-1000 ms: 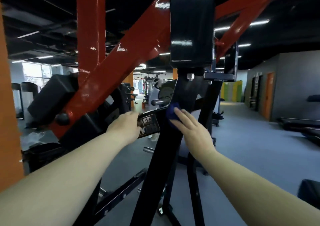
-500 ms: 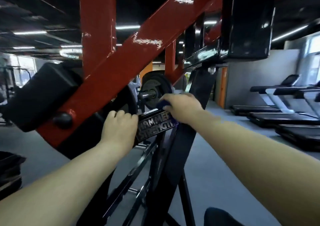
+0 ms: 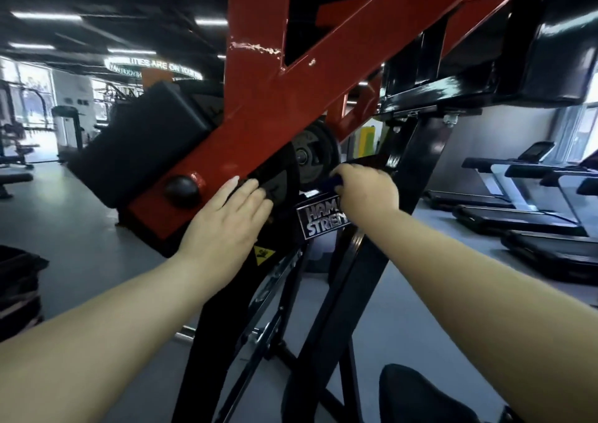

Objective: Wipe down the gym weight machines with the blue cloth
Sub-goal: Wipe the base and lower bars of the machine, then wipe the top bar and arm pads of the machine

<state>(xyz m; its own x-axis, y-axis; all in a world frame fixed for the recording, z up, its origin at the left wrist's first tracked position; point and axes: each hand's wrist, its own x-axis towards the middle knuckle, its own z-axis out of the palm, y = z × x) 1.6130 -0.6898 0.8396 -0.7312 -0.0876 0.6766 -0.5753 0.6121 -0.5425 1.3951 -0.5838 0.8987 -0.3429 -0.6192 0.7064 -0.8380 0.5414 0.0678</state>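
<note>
R hand [image 3: 369,189] is curled round the blue cloth [image 3: 333,181], knuckles up, w/ only a dark-blue strip of it showing under the fingers. Cloth sits pressed on the black frame just above the logo plate [image 3: 318,220], right beside the weight plate [image 3: 312,157] on its peg. Wrist partly covers the plate's lettering, so only "HAM / STREN" reads.

L hand [image 3: 226,215] lies flat & open, fingers straight and together, palm on the lower edge of the red beam [image 3: 259,115] where it meets the black part behind; it holds nothing. A black round cap [image 3: 181,190] sits on the beam just left of that hand. A yellow warning sticker [image 3: 263,254] shows just below the L hand, on the black upright.

Black pad [image 3: 139,137] is tilted, behind the beam at left. Another black pad [image 3: 569,34] is top right, glossy. Treadmills [image 3: 534,205] line the right side, well apart from the machine. Grey floor [image 3: 81,228] all round. A black seat edge [image 3: 417,393] is at the bottom, below the R forearm. Gym background at left is blurred.
</note>
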